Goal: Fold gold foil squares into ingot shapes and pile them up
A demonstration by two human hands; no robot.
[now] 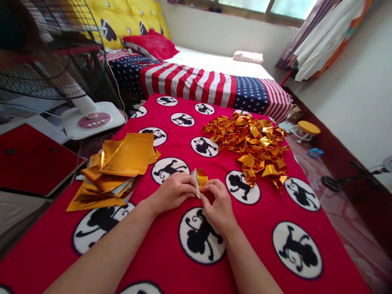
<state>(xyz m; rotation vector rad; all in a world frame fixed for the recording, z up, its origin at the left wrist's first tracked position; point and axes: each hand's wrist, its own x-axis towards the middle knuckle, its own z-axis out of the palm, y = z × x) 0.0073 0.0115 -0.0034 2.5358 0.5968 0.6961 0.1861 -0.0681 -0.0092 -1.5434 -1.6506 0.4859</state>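
Observation:
A partly folded sheet of gold foil paper [202,178] is held between my two hands just above the red cloth, its pale grey back showing on the left side. My left hand [177,189] pinches its left edge, the fingertips partly hidden behind the fold. On the right edge, the thumb and fingers of my right hand [216,200] are closed on the same paper. To the left lies a loose stack of flat gold foil sheets [128,153]. A heap of folded gold foil pieces [254,132] is spread beyond my right hand.
The red cloth [251,245] with monkey prints covers the work surface. At the left stand a fan [88,116] and a red panel [33,157]. A bed with a flag-patterned cover [192,83] is behind. On the right floor are a yellow-topped stool [308,127] and a blue object [315,152].

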